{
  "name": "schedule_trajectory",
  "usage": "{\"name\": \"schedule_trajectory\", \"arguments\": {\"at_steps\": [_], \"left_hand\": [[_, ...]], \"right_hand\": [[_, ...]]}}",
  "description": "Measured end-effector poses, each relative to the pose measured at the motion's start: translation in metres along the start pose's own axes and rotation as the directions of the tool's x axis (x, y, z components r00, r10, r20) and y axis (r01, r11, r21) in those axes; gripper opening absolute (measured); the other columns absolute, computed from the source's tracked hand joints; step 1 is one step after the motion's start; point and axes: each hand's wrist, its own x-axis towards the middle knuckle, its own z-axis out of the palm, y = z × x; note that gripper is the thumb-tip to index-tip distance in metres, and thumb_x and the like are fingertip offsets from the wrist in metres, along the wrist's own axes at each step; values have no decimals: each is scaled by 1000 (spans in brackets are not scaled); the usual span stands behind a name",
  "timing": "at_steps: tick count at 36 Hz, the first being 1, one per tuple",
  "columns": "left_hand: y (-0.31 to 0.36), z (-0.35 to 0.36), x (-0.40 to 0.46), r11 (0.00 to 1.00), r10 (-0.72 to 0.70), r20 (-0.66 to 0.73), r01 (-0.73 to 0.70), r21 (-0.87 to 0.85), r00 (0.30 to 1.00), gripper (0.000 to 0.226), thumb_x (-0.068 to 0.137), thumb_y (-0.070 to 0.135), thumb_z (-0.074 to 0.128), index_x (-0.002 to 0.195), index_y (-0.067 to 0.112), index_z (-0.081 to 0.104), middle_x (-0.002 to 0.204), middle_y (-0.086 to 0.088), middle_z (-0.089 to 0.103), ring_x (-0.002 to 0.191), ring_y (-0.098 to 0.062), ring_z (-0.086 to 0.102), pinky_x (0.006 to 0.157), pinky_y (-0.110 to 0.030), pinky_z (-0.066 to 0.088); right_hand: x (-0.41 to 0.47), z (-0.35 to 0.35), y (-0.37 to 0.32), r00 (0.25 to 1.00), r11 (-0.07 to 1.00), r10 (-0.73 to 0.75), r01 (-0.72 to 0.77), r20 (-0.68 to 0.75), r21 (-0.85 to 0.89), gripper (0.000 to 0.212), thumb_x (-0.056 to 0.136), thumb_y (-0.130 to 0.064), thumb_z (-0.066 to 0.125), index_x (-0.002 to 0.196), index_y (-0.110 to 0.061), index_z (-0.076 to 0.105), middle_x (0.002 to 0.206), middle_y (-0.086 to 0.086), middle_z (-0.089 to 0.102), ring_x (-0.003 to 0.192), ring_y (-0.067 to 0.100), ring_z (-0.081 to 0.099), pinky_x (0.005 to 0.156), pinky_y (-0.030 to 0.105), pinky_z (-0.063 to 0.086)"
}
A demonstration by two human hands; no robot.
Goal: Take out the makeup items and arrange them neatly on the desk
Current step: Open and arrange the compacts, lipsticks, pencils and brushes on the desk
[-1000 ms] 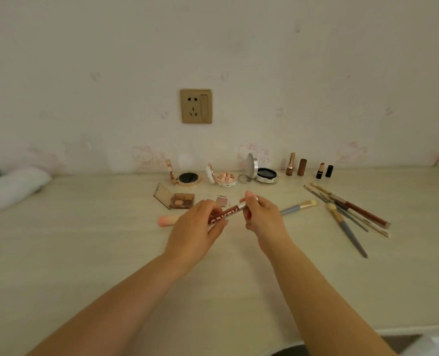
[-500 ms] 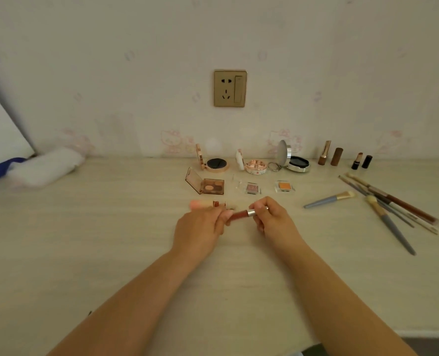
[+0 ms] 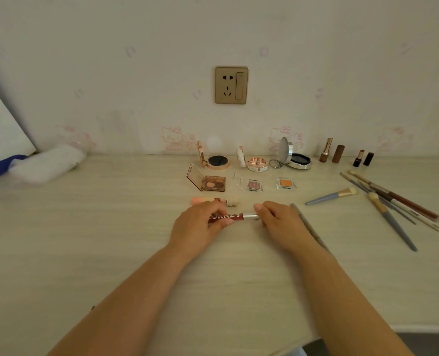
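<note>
Low over the desk [image 3: 110,253], both hands' grips pinch a red lip-gloss tube [image 3: 235,217]: left hand [image 3: 198,227] body, right hand [image 3: 280,224] silver end.

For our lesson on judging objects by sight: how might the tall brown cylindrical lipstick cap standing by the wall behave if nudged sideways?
The brown cylindrical lipstick cap stands upright on a narrow base, so a sideways nudge would probably tip it. Its round shape suggests it would then roll along the pale wooden desk. The gold-and-brown open lipstick stands close beside it and might get knocked over too.
</note>
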Motion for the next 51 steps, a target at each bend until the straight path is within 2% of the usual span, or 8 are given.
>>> {"name": "schedule_trajectory", "arguments": {"at_steps": [9, 13, 21, 26, 32, 36, 42, 51], "left_hand": [[-7, 1, 3, 1000, -1, -54, 1, -10, 999, 13, 82, 39, 66, 90, 29, 63, 80, 19, 49, 83, -6, 47, 66, -23, 38], [-6, 2, 3, 1000, 23, -80, -24, -15, 997, 12, 82, 36, 68, 90, 28, 63, 77, 25, 47, 86, -7, 46, 68, -25, 37], [-7, 4, 3, 999, 33, -90, -32, 11, 995, 14, 81, 37, 68, 90, 27, 64, 76, 20, 47, 84, -7, 44, 64, -22, 34], [-6, 2, 3, 1000, 7, -90, -9, -21, 996, 15, 80, 37, 69, 91, 28, 65, 84, 19, 51, 88, -8, 46, 73, -26, 39], [-9, 2, 3, 999, -31, -87, 28, -42, 996, 15, 80, 36, 70, 92, 28, 64, 88, 17, 55, 90, -9, 48, 73, -25, 39], [-11, -1, 4, 996, -67, -98, 60, -66, 993, 16, 80, 35, 71, 93, 28, 65, 90, 17, 57, 91, -10, 51, 77, -27, 41], [-19, -15, 8, 991, -127, -114, 121, -60, 985, 19, 78, 35, 72, 95, 28, 68, 86, 16, 58, 90, -11, 52, 77, -28, 43], [-34, -24, 7, 980, -189, -146, 176, -95, 971, 13, 79, 34, 72, 89, 36, 63, 88, 16, 60, 91, -11, 55, 80, -31, 47]], "right_hand": [[1, 2, 1, 997, 996, -38, 43, 65, -73, 11, 90, -31, 57, 95, -21, 58, 86, -8, 51, 74, 4, 44, 65, 20, 35], [2, 3, -1, 995, 992, -42, 53, 94, -114, 28, 97, -32, 43, 89, -14, 63, 87, 0, 48, 81, 15, 47, 70, 25, 33], [-1, 5, 1, 994, 993, -83, 89, 71, -75, 12, 83, -23, 66, 88, -23, 55, 87, -13, 44, 73, 6, 45, 69, 19, 35], [0, 6, -2, 992, 990, -57, 70, 109, -119, 20, 94, -28, 51, 100, -16, 66, 100, -2, 50, 86, 12, 48, 76, 23, 35], [-1, 6, 3, 995, 992, -85, 89, 47, -93, 17, 81, -22, 69, 91, -24, 55, 93, -10, 45, 72, 3, 44, 73, 21, 35], [4, 9, -3, 995, 986, -61, 73, 85, -152, 23, 94, -32, 50, 106, -18, 64, 102, -3, 50, 87, 10, 47, 77, 23, 35], [21, 6, -22, 984, 987, -91, 110, 153, -118, 11, 93, -26, 54, 93, -19, 62, 100, -2, 54, 85, 10, 47, 73, 21, 36], [24, 12, -10, 996, 996, -84, 85, -26, 20, 4, 88, -19, 61, 89, -23, 61, 93, -5, 57, 80, 9, 49, 69, 16, 37]]}}
